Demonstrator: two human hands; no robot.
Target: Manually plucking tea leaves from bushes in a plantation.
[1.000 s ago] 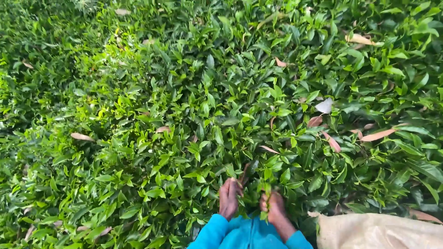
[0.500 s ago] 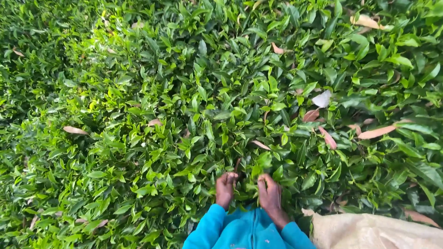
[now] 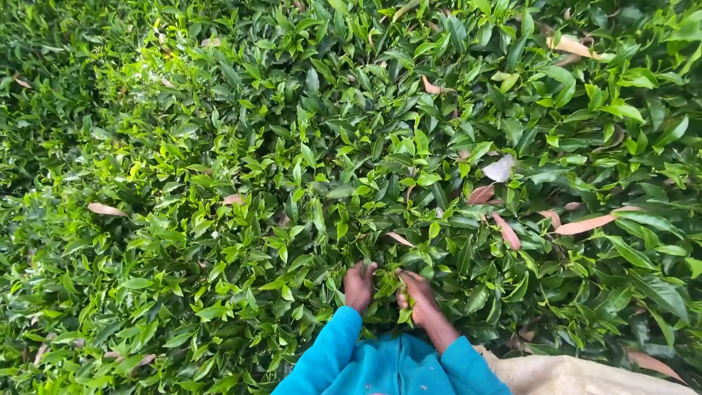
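Tea leaves (image 3: pixel 387 292): a small cluster of bright green shoots at the bottom centre of the view, between the two hands and touching both.
Left-hand fingers (image 3: pixel 365 272): curled down into the foliage; the tips are buried among leaves, so whether they pinch a shoot or only press on it cannot be told.
Right-hand fingers (image 3: pixel 411 279): bent inward toward the same cluster, tips partly covered by leaves; the grip cannot be made out.
Left hand (image 3: pixel 359 287): back of the hand facing up, just beside the right hand.
Right hand (image 3: pixel 420 300): angled toward the left hand, its wrist running down into a sleeve.
Sleeves (image 3: pixel 329 351): bright turquoise, both cut off by the bottom edge of the frame.
Sack (image 3: pixel 570 374): pale beige cloth at the lower right, just beside the right sleeve, only its upper edge in view.
Tea bush (image 3: pixel 292 168): dense glossy green leaves filling nearly the whole view; stems and ground are hidden beneath them.
Dry leaves (image 3: pixel 585 223): a few brown and pinkish fallen leaves lying on top of the bush, mostly to the right, well apart from the hands.
Pale leaf (image 3: pixel 500 169): one whitish leaf above the hands and to the right.
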